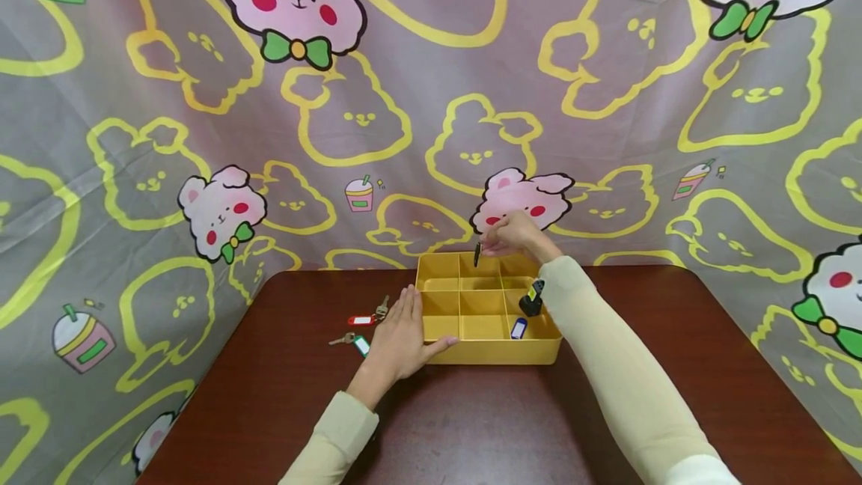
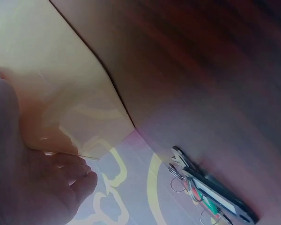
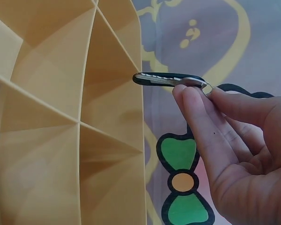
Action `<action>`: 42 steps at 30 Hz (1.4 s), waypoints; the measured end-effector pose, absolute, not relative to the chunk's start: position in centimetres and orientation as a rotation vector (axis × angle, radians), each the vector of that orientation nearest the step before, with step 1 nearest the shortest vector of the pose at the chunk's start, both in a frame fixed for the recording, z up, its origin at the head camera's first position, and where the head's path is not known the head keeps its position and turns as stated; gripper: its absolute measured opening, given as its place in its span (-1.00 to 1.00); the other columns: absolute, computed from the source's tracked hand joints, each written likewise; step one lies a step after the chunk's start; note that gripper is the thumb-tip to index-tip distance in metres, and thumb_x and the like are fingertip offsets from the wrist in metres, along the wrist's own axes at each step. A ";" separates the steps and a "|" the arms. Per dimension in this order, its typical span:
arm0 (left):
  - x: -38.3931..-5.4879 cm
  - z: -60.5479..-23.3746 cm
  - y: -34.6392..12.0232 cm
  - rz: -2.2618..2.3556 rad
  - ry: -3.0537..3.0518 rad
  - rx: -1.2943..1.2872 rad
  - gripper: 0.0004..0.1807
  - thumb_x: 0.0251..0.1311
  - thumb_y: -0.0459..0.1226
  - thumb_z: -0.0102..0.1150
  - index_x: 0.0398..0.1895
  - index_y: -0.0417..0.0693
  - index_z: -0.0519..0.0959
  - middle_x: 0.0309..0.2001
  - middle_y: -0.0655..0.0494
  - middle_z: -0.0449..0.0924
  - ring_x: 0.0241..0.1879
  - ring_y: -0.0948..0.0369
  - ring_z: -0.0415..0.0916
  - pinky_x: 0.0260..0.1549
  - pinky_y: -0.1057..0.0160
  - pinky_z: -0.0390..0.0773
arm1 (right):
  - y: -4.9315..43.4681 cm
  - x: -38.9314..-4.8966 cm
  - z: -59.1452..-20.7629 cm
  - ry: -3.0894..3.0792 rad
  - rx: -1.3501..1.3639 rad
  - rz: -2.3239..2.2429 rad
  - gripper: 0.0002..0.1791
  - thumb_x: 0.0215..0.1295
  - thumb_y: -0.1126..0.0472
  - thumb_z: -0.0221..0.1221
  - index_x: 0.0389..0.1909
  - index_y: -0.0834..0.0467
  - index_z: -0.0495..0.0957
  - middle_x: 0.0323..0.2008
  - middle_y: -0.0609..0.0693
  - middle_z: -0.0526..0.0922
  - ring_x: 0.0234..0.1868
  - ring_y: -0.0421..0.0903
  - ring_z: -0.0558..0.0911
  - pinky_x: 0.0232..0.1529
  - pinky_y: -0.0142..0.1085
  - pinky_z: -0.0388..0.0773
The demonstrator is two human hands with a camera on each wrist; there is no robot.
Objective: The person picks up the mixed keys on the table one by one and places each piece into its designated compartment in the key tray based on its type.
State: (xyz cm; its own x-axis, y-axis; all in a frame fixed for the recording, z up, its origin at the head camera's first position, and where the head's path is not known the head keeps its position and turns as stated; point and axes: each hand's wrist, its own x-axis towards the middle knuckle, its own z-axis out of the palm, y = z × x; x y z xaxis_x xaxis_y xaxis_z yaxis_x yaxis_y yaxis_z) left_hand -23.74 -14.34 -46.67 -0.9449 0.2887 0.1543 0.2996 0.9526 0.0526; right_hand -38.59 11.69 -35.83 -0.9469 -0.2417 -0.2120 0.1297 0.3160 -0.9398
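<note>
My right hand (image 1: 515,234) pinches a key (image 3: 166,80) with a black tag (image 3: 141,78) between thumb and fingers, over the back of a yellow divided box (image 1: 498,352). In the right wrist view the key points toward the box's rim. The left hand (image 1: 400,335) lies against the box's front left corner, fingers straight along the left wall and thumb over the front rim. A blue tag (image 1: 518,328) lies in the front right compartment.
Left of the box, keys with a red tag (image 1: 361,320) and a green tag (image 1: 362,346) lie on the brown table (image 1: 283,380). The left wrist view also shows a dark tag (image 2: 220,194) among them. A patterned curtain (image 1: 417,126) hangs behind the table.
</note>
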 end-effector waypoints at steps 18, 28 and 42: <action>-23.7 -46.8 -14.4 -0.126 -2.956 -0.454 0.35 0.26 0.62 -0.30 0.64 -0.40 0.04 0.66 -0.35 0.03 0.68 -0.08 0.05 0.62 0.03 0.24 | 10.9 -39.1 -36.4 2.262 -0.092 -1.636 -0.71 0.43 0.46 0.20 0.06 0.55 0.65 -0.18 0.32 0.82 -0.23 0.10 0.86 0.07 -0.04 0.77; -23.8 -46.9 -14.4 -0.138 -2.958 -0.458 0.35 0.26 0.62 -0.31 0.65 -0.40 0.02 0.66 -0.35 0.01 0.68 -0.09 0.05 0.62 0.03 0.23 | 10.8 -39.6 -37.3 2.245 -0.059 -1.582 -0.73 0.45 0.44 0.20 0.05 0.53 0.67 -0.06 0.44 0.78 -0.15 0.18 0.86 0.23 0.08 0.65; -23.8 -46.9 -14.4 -0.133 -2.951 -0.452 0.35 0.26 0.61 -0.29 0.64 -0.40 0.03 0.65 -0.35 0.04 0.68 -0.09 0.06 0.62 0.03 0.25 | 10.5 -39.3 -37.3 2.239 -0.067 -1.603 -0.66 0.46 0.40 0.23 0.14 0.54 0.61 0.08 0.48 0.71 -0.26 0.06 0.86 -0.11 -0.20 0.82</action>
